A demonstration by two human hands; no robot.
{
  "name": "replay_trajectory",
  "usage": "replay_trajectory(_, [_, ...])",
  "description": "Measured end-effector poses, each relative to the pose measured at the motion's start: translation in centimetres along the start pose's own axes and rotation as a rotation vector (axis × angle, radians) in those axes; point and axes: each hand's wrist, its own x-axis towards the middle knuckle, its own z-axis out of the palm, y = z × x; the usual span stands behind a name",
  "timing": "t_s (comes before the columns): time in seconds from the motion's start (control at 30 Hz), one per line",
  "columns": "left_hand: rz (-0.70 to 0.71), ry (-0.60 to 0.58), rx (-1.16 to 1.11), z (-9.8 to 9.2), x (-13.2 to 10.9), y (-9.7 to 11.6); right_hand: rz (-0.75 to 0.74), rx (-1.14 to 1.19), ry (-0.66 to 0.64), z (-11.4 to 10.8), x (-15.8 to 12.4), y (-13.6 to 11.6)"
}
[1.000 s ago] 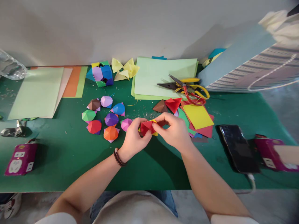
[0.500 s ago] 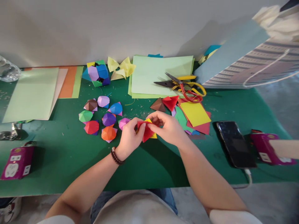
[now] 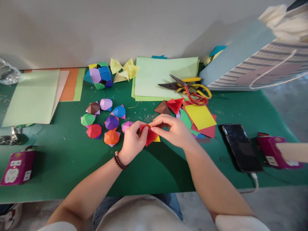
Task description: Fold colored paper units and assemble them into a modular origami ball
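A red and yellow folded paper piece (image 3: 150, 137) is held between my two hands above the green table. My left hand (image 3: 133, 138) pinches its left side, thumb on the red face. With thumb and fingertips, my right hand (image 3: 168, 130) grips its upper right edge; the fingertips partly hide the fold. To the left of my hands lie several finished-looking paper units, among them an orange one (image 3: 112, 137), a purple one (image 3: 111, 122) and a pink one (image 3: 126, 126). Beyond my right hand sit a brown folded piece (image 3: 162, 107) and a red folded piece (image 3: 175, 105).
Scissors (image 3: 196, 94) and pliers lie on pale green sheets (image 3: 163, 73) at the back. Loose paper squares (image 3: 201, 116), a phone (image 3: 242, 147) and a purple box (image 3: 273, 150) are on the right. A paper bag (image 3: 245, 64) stands behind; another purple box (image 3: 18, 167) is left.
My right fingers have moved slightly left and closed over the top of the paper piece. Less of its yellow part shows. The view has shifted slightly.
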Motion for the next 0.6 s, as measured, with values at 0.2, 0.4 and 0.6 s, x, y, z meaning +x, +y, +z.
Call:
replay_trajectory(0.2, [0.184,-0.007,0.139,0.1,-0.3,0.3,0.284,0.182,-0.112,-1.2,0.6,0.3])
replay_trajectory(0.4, [0.227,-0.036,0.185,0.2,-0.4,0.0,0.314,0.002,-0.224,-1.4,0.1,-0.6])
replay_trajectory(0.6, [0.102,-0.118,0.173,0.3,-0.5,0.0,0.229,-0.298,-0.219,-1.5,-0.4,-1.5])
